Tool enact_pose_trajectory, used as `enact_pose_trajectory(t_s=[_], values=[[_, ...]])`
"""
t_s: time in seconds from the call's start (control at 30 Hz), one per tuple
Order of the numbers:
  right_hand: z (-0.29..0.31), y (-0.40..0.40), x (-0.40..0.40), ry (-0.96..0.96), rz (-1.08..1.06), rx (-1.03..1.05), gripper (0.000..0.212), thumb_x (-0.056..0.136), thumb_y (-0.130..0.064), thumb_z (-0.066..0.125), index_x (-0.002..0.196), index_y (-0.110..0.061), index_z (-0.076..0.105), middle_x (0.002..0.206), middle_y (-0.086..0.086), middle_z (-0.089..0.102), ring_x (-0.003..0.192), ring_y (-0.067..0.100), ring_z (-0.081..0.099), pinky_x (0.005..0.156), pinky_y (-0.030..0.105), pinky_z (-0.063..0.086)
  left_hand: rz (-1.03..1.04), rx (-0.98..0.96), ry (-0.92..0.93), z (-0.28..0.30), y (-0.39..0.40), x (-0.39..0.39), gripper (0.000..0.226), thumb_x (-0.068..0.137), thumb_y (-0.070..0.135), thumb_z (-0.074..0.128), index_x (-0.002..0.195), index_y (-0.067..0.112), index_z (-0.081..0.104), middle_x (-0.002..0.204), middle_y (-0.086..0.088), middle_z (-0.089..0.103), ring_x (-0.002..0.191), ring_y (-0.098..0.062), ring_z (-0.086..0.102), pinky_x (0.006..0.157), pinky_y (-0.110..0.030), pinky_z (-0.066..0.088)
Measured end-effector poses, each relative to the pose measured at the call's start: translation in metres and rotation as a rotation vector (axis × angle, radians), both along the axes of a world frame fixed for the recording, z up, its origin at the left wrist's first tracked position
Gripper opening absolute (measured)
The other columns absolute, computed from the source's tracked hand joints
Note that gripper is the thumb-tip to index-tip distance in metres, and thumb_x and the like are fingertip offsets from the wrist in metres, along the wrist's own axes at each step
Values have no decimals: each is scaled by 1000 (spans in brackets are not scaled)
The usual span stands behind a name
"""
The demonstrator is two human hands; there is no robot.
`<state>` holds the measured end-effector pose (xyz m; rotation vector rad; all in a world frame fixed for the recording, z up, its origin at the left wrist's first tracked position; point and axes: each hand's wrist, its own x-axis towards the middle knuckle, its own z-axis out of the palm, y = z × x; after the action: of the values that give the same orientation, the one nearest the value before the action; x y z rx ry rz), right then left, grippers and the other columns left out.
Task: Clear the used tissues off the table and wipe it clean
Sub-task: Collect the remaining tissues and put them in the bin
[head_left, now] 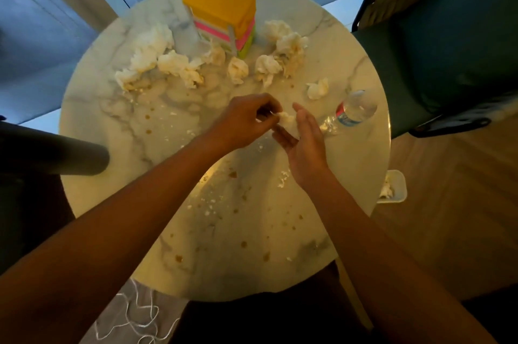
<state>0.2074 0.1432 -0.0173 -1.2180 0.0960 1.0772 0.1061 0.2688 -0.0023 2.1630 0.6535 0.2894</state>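
My left hand (246, 119) reached over the middle of the desk (112, 130), its grip pinched on a small tissue scrap (287, 118). My right hand (304, 144) stood edge-up beside the scrap, fingers straight (holding nothing). Crumpled used tissues (179, 66) lay beyond the scrap, near the yellow box (221, 4).

Dim, warm yellowish light falls on the desk (112, 124), with a soft glare patch near its middle, while the surroundings lie in cool blue shade. The wide-angle lens bends the edges, and the whole picture is slightly soft.
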Motion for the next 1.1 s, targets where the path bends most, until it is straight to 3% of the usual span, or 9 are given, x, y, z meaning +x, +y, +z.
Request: enact_pose_trajectory(t_s=[0.1, 0.23, 0.37, 0.53, 0.67, 0.8, 0.9, 1.0, 1.1], values=[[-8, -1, -2, -123, -19, -111, 16, 104, -15, 55, 116, -18, 66, 118, 11, 66, 107, 26, 66, 82, 33, 58, -25, -5, 42, -2, 6, 3, 19, 91, 9, 66, 107, 13, 75, 100, 3, 74, 90, -5, 68, 85, -18, 54], [-15, -9, 5, -138, -42, -202, 9, 99, -11, 63, 104, -16, 69, 112, 10, 68, 105, 23, 67, 90, 37, 59, 16, 49, 49, -3, 17, 45, 24, 90, 1, 60, 108, 12, 73, 108, 1, 70, 94, -5, 61, 83, -5, 46], [-21, -21, 11, -128, -49, -230, 6, 98, -14, 65, 103, -17, 68, 109, 4, 68, 103, 17, 67, 81, 27, 57, -174, 108, 93, -17, 17, 100, 27, 88, 7, 64, 113, 16, 70, 117, -7, 63, 97, -19, 64, 83, -31, 53], [-35, -37, 15, -106, -20, -246, 6, 99, -16, 64, 103, -15, 68, 108, 7, 69, 93, 15, 67, 72, 21, 54, -268, 270, 295, -37, 12, 148, 37, 92, 20, 67, 129, 24, 63, 134, -9, 50, 120, -27, 53, 93, -39, 50], [-41, -43, 21, -89, 27, -242, 5, 98, -17, 66, 99, -18, 70, 105, 5, 70, 90, 14, 67, 68, 20, 53, -228, 300, 313, -52, 11, 150, 25, 93, 17, 62, 118, 20, 68, 118, -12, 55, 107, -32, 57, 87, -47, 53], [-46, -43, 31, -127, 102, -250, 4, 96, -21, 68, 97, -23, 72, 108, 4, 72, 99, 17, 69, 75, 25, 55, -139, 320, 268, -46, 11, 140, 14, 92, 6, 60, 100, 8, 72, 103, -18, 61, 85, -34, 62, 68, -32, 45], [-46, -41, 38, -158, 177, -247, 5, 97, -22, 68, 98, -23, 73, 109, 3, 72, 104, 18, 69, 82, 32, 58, -87, 306, 226, -44, 13, 124, 14, 90, 5, 60, 95, 5, 73, 99, -18, 62, 81, -34, 62, 68, -35, 49], [-45, -42, 42, -176, 263, -255, 6, 96, -24, 68, 95, -26, 74, 108, 2, 73, 105, 19, 69, 92, 41, 59, -101, 320, 162, -50, 14, 110, 19, 86, 12, 64, 104, 8, 69, 102, -15, 60, 85, -33, 61, 72, -42, 53], [-47, -46, 47, -212, 299, -260, 11, 94, -28, 70, 85, -32, 75, 102, 0, 73, 102, 20, 69, 94, 49, 58, -110, 302, 240, -54, 8, 119, 39, 86, 29, 70, 123, 20, 64, 117, -11, 56, 102, -32, 57, 83, -43, 51]])
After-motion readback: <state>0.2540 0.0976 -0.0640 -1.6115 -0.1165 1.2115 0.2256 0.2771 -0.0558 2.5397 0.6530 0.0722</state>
